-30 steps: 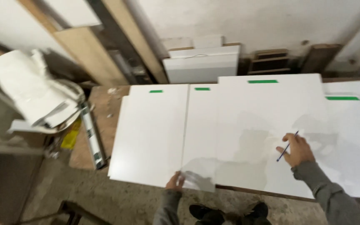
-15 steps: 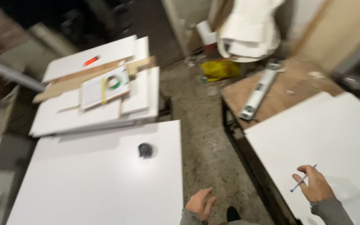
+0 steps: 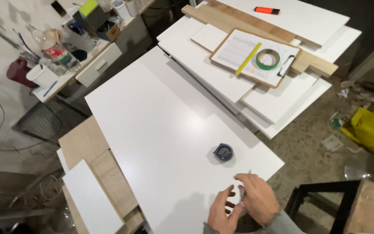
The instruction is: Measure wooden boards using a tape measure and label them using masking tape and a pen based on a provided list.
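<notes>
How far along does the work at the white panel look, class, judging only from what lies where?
Done: the white panel lies flat, with a tape measure set on it. In hand: the right hand grips a pen, and the left hand meets it. Left: no marks show on the panel, and the tape measure lies untouched.

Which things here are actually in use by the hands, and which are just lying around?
In use: pen held in right hand; left hand beside it; white panel beneath; tape measure nearest.

Lying about: clipboard, tape roll, yellow ruler, orange marker, yellow bag.
</notes>
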